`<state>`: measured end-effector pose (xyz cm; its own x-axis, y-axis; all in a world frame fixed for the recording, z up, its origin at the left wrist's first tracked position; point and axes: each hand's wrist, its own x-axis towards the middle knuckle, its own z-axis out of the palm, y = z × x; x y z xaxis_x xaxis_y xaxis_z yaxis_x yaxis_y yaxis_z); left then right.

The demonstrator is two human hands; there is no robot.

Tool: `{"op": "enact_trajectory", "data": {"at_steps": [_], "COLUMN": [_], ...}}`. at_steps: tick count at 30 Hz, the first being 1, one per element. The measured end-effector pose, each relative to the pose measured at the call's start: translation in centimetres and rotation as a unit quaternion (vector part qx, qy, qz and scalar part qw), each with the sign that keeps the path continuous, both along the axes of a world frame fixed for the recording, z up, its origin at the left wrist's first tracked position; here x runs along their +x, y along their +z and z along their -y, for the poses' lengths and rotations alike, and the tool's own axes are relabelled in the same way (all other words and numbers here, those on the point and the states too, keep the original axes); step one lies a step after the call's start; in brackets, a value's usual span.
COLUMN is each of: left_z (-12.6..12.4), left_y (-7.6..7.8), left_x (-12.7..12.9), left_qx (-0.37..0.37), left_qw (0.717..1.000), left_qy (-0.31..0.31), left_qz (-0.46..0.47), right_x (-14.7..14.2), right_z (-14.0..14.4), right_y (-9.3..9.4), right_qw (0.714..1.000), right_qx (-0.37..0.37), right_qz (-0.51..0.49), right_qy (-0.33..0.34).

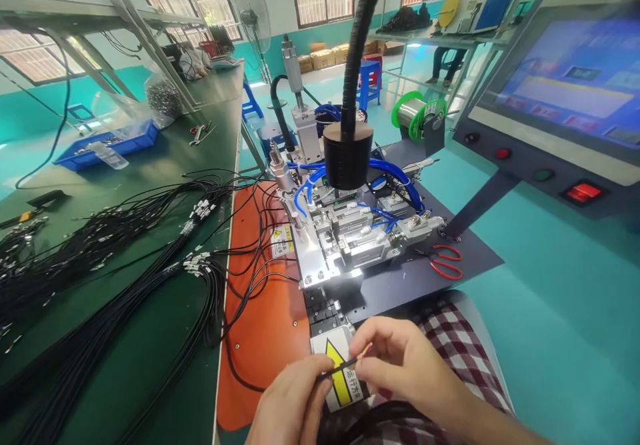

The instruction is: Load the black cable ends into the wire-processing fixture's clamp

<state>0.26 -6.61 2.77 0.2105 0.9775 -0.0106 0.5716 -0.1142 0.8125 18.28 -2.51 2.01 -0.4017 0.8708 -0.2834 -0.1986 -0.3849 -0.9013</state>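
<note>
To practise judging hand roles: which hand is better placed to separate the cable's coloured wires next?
Probably the right hand: it is right at the coloured wires, while the left hand holds the cable farther back.

A label [353,393] shows "运行方" (rest unclear) and arrow [341,386], the orange board's [265,338] sticker [281,241] a triangle [278,234].

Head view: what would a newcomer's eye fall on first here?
Probably the silvery machine with bright blue tubes at mid-picture, a black cylinder hanging over it. Next, likely the lit screen at upper right, above a glowing red switch. Bottom centre, the left hand and right hand hold a thin black cable above a yellow arrow.
</note>
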Motion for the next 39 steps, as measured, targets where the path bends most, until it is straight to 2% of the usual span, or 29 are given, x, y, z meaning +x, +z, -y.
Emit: {"op": "enact_trajectory", "data": {"at_steps": [2, 4, 6, 8, 14, 17, 21, 27, 32, 34, 39], "left_z": [-0.8, -1.8, -2.7, -3.4, -3.8, -3.5, -3.2, -3.5, -3.7, -3.6, -3.4], "left_y": [1.2, 2.5, 3.4, 3.7, 2.8, 2.1, 1.3, 1.9, 2.5, 2.4, 1.8], "left_x": [0.4, 0.8, 1.2, 1.5, 1.9, 2.1, 2.4, 2.5, 2.8, 2.9, 2.9], "left_qx": [-0.024, -0.079, -0.126, -0.136, -0.086, -0.067, -0.046, -0.08, -0.139, -0.13, -0.054], "left_qw": [0.999, 0.994, 0.985, 0.984, 0.992, 0.994, 0.997, 0.99, 0.969, 0.97, 0.99], "left_qy": [-0.021, -0.06, -0.09, -0.096, -0.082, -0.082, -0.047, -0.01, 0.009, 0.013, 0.036], "left_qz": [0.017, 0.052, 0.07, 0.066, 0.035, 0.019, 0.034, 0.114, 0.204, 0.203, 0.122], "right_x": [0.6, 1.1, 1.6, 2.0, 1.8, 1.3, 1.4, 1.3, 0.8, 0.7, 0.6], "right_z": [-0.3, -0.6, -0.9, -1.4, -2.4, -2.5, -2.5, -2.2, -1.9, -1.9, -1.8], "right_y": [0.4, 0.3, 0.2, 0.3, 1.8, 1.4, 0.4, -0.1, -0.1, 0.1, 0.3], "right_qw": [0.999, 0.999, 0.999, 1.0, 0.998, 0.998, 0.998, 0.997, 0.996, 0.996, 0.998], "right_qx": [0.031, 0.046, 0.032, 0.005, -0.044, -0.047, -0.042, -0.057, -0.061, -0.055, -0.039], "right_qz": [0.021, 0.017, -0.004, -0.018, -0.022, -0.017, -0.022, -0.051, -0.071, -0.068, -0.049], "right_qy": [-0.007, 0.003, 0.018, 0.013, -0.028, -0.035, -0.028, -0.021, -0.004, -0.004, 0.003]}}
